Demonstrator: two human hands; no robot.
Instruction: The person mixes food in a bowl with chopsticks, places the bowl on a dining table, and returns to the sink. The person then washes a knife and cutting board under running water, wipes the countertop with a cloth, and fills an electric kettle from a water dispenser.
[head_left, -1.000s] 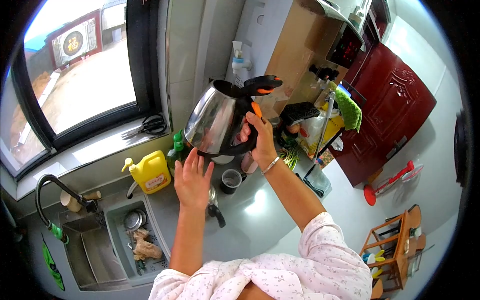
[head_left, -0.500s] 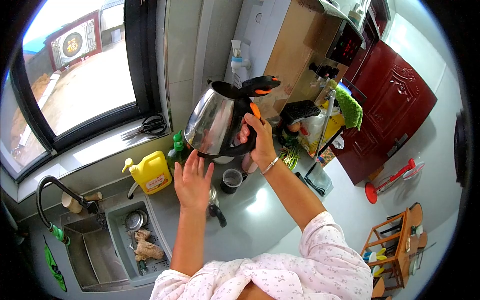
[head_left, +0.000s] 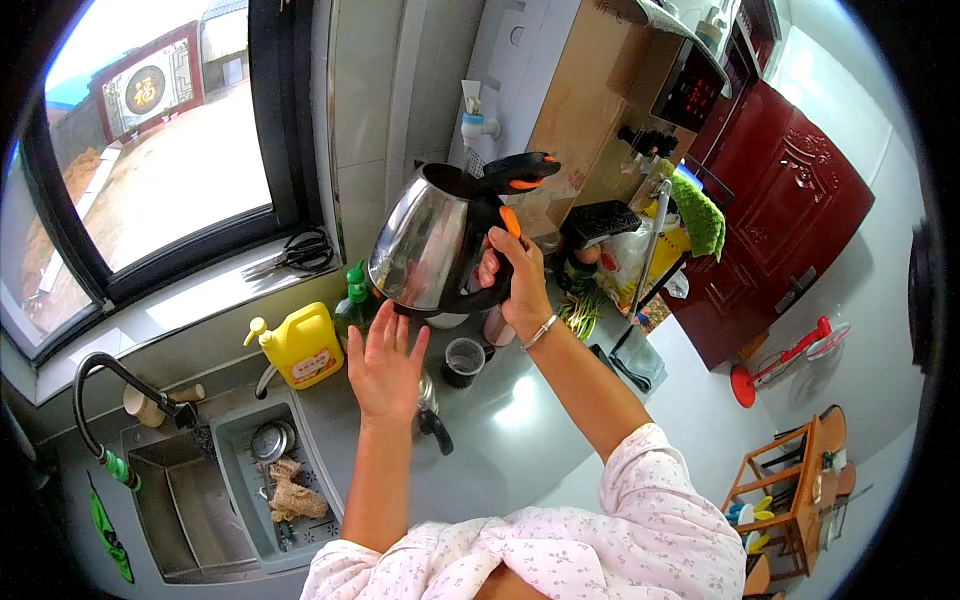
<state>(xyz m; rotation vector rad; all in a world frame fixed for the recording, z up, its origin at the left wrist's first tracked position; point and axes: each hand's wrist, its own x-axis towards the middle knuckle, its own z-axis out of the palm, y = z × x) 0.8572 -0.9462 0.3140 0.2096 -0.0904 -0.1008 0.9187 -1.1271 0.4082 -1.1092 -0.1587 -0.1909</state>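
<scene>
A shiny steel electric kettle (head_left: 420,245) hangs tilted above the counter, its black lid (head_left: 517,172) flipped open. My right hand (head_left: 515,280) is wrapped round the kettle's black handle, near the orange button. The open mouth is just below a white and blue tap (head_left: 478,127) on the wall; I cannot make out whether water runs. My left hand (head_left: 387,365) is open, fingers spread, with the fingertips at the kettle's base; whether they press on it is unclear. Below stand a dark cup (head_left: 463,362) and a metal pot with a black handle (head_left: 434,428).
At left is a sink (head_left: 190,500) with a black faucet (head_left: 115,370) and a grey drain basket (head_left: 240,490). A yellow jug (head_left: 302,343) and green bottle (head_left: 355,300) stand by the window sill, where scissors (head_left: 300,252) lie. Green onions (head_left: 582,312) and bags are at right.
</scene>
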